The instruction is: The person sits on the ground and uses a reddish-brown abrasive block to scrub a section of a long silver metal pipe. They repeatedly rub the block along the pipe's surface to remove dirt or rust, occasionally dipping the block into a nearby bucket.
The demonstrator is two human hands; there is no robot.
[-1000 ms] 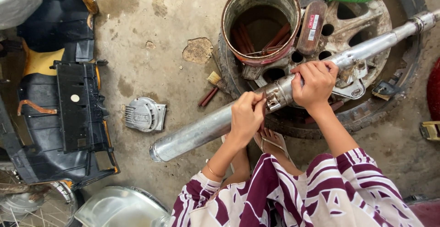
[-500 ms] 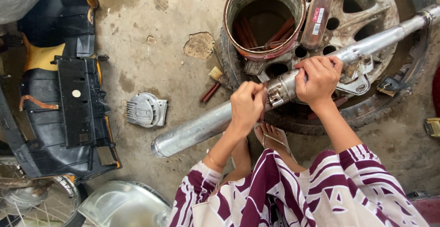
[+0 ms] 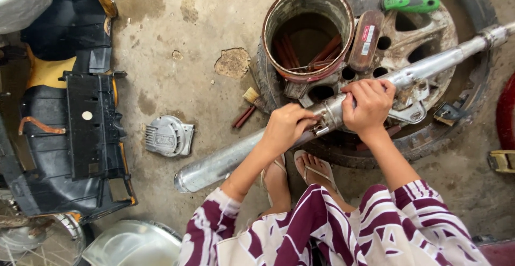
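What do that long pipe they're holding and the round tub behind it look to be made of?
The long pipe looks like metal with a chrome or polished finish: it is silvery and reflects light, though dulled and smudged in places. The round tub also seems to be metal, probably steel, unpolished: its rim and wall are brown with rust-like staining. The left hand and right hand both grip the pipe.

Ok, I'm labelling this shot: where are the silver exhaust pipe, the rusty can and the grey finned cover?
silver exhaust pipe [image 3: 225, 161]: head view, wide muffler body.
rusty can [image 3: 279, 13]: head view, left rim.
grey finned cover [image 3: 167, 136]: head view, centre.
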